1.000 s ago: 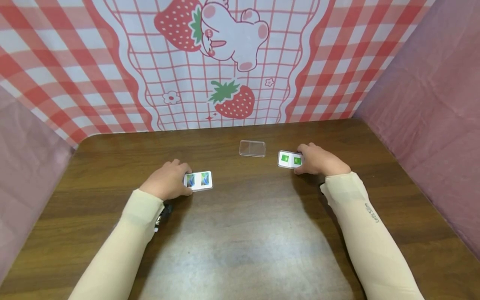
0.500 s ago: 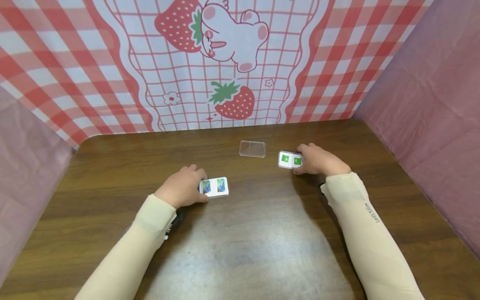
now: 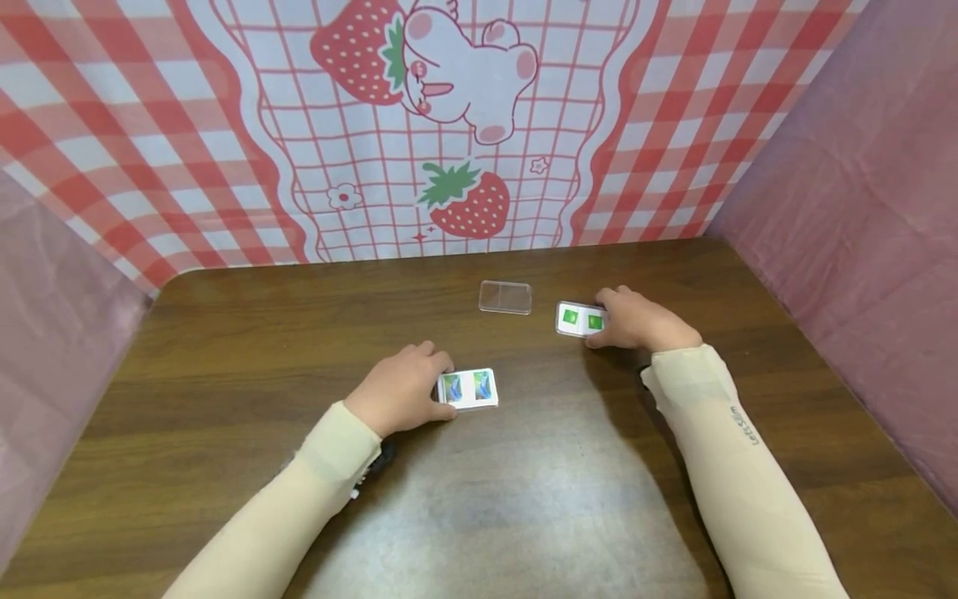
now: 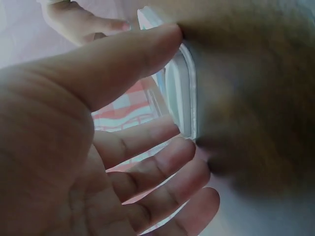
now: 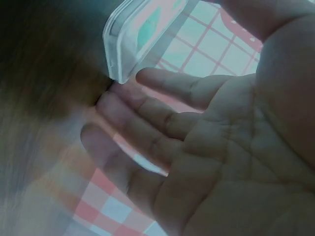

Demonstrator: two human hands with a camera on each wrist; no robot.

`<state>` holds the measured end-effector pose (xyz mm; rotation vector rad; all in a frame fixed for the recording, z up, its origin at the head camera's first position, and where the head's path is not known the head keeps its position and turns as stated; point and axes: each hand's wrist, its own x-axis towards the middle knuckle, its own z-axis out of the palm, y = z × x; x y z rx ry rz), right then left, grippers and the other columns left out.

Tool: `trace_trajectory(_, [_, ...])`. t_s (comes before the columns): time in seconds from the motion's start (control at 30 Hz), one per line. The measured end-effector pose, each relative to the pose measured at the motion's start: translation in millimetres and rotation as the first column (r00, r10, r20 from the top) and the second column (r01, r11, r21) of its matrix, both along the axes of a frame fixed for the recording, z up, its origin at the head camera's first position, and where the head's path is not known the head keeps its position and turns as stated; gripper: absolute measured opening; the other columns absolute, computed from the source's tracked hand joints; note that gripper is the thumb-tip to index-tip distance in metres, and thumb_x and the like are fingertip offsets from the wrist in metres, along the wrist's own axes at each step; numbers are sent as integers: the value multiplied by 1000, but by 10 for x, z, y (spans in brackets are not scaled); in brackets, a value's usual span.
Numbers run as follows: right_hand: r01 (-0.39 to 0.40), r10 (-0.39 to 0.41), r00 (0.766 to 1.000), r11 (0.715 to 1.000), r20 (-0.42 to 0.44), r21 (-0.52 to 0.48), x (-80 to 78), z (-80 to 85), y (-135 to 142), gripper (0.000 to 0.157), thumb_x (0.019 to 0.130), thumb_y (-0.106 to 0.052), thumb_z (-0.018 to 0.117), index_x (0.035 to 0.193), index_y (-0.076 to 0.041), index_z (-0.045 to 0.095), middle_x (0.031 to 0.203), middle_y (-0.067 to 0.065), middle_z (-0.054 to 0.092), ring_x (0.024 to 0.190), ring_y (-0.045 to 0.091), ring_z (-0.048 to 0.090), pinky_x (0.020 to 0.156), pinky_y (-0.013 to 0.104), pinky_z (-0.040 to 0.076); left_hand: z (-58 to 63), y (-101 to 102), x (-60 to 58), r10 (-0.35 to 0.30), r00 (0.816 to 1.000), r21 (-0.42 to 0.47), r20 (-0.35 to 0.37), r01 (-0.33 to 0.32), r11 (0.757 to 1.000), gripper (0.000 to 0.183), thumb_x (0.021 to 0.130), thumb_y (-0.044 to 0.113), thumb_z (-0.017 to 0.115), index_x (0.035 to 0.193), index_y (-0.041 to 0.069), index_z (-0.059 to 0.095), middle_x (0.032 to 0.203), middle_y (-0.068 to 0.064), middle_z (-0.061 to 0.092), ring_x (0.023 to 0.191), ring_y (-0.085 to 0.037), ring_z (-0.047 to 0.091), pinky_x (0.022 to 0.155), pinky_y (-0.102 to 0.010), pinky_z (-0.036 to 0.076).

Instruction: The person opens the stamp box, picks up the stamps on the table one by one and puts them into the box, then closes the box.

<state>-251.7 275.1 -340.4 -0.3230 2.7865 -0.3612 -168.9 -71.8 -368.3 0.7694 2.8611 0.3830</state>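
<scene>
My left hand point(image 3: 404, 389) pinches a small flat clear plastic case point(image 3: 468, 388) by its left end, thumb on the near edge and fingertips at the far edge. Two matching blue-green pictures show on its white face. In the left wrist view the case point(image 4: 191, 93) stands edge-on beyond the thumb. Farther right, my right hand point(image 3: 639, 320) holds the right end of a similar case point(image 3: 580, 319) with two green pictures, thumb and fingers at opposite long edges. The right wrist view shows that case's corner point(image 5: 118, 54) by the fingertips. Both cases lie close on the table.
An uncoloured transparent lid or case point(image 3: 505, 297) lies between the hands, toward the back of the brown wooden table point(image 3: 479, 507). Behind the table hangs a red-and-white checked cloth point(image 3: 659, 158) with strawberries. Pink cloth point(image 3: 876, 208) closes off the sides.
My left hand has slid the blue-picture case to the right and nearer to me along the table. The right hand, its case and the transparent piece have stayed in place.
</scene>
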Motion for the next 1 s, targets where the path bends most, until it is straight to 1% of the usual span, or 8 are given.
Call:
trace_trajectory(0.13, [-21,22,999,1000,-45,15,13,2,-52,68,90,-30,77,140,8,50,126,27,53,106,38,52,88,54,47,1,28,22,-9,1000,13,-13,9,1000,54,83,41,87,122,10,68,106,-5,61,90,-21,57,74,-41,52])
trace_trajectory(0.27, [-71,72,992,997,-103,17,37,8,-156,63,92,-30,75,141,4,53,132,25,55,109,36,52,90,54,47,1,45,28,-18,1000,24,-19,19,1000,53,83,41,87,122,10,68,106,-5,61,90,-21,56,75,-41,52])
trace_trajectory(0.37, [-111,113,986,994,-125,22,78,7,-279,64,93,-32,75,142,3,54,134,24,56,111,36,54,93,54,47,-3,53,27,-23,1000,32,-21,24,999,52,83,41,87,120,11,68,105,-4,61,89,-21,56,75,-40,52])
trace_trajectory(0.53, [-201,201,972,980,-122,17,159,-29,-503,69,93,-37,76,146,0,52,145,21,52,130,37,53,105,58,44,-21,48,37,-20,1000,34,-16,20,999,51,82,42,87,119,11,68,105,-4,60,89,-20,55,75,-40,52])
trace_trajectory(0.63, [-228,228,968,974,-108,12,172,-51,-592,73,94,-39,75,151,-3,49,152,19,48,137,37,49,106,62,43,-39,44,38,-15,1000,37,-5,15,999,52,82,43,87,120,11,68,106,-4,60,89,-20,55,75,-40,52])
trace_trajectory(0.77, [-240,238,962,971,-136,3,93,-27,-657,66,95,-34,76,148,-2,52,147,19,51,131,35,55,103,59,47,-57,35,25,-12,1000,49,3,12,999,53,83,43,87,120,11,68,106,-4,60,89,-20,55,75,-40,52])
trace_trajectory(0.87, [-234,230,957,972,-175,-6,-38,3,-699,61,93,-29,78,142,0,55,139,19,56,122,32,59,102,53,48,-49,29,19,-8,1000,56,-2,8,998,53,82,42,87,120,11,68,105,-3,60,89,-20,55,74,-40,52])
trace_trajectory(1.0, [-202,201,962,979,-184,14,-219,-16,-767,61,91,-28,80,139,1,56,130,18,57,112,30,59,97,51,50,-30,34,15,-5,1000,54,3,5,999,53,82,43,87,120,11,68,105,-3,60,89,-20,55,76,-40,52])
